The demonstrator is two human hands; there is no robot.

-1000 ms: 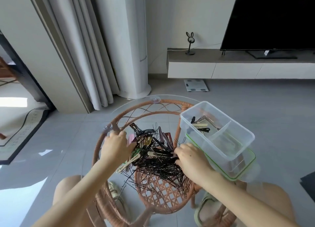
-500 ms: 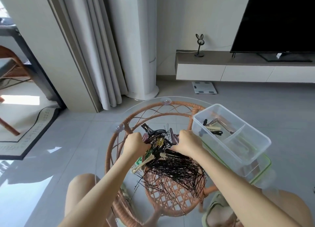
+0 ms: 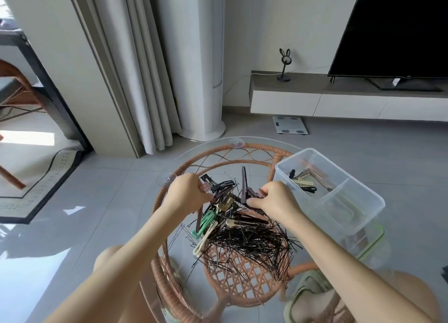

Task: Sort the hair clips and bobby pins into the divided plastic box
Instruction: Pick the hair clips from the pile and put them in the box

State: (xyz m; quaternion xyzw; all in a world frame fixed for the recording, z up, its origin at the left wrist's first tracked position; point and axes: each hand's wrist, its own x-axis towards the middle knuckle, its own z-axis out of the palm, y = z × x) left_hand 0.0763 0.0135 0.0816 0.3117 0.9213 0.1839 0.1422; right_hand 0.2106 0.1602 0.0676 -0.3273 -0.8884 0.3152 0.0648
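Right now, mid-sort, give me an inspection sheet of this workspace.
Surface: round glass top on a rattan frame.
Job's things: mixed heap of hair clips and black bobby pins; divided plastic box at right, a few clips in its far compartment, near one looks empty.
Clutter: nothing seen.
Hands: left hand and right hand both in the heap; grips unclear.
Cables: white cord on the TV shelf.
Surroundings: curtain, TV, floor scale.
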